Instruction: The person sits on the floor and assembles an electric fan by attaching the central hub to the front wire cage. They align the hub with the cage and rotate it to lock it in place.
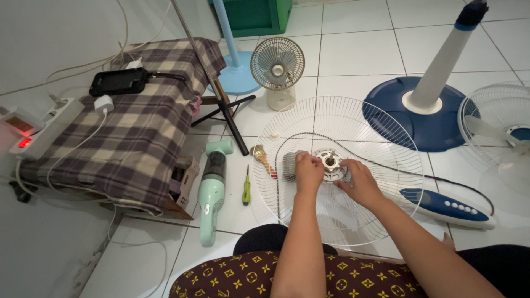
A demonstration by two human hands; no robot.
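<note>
Both hands at the hub of the fan guard on the floor.

My left hand [308, 172] and right hand [359, 181] flank the motor hub [331, 163] at the wire guard [353, 124] centre; each grip seems closed on it, left slightly nearer.

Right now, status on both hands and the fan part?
Left hand and right hand both gripping the motor hub. Hub sits at centre of white wire fan guard. Nothing blocking; green screwdriver lies apart.
</note>
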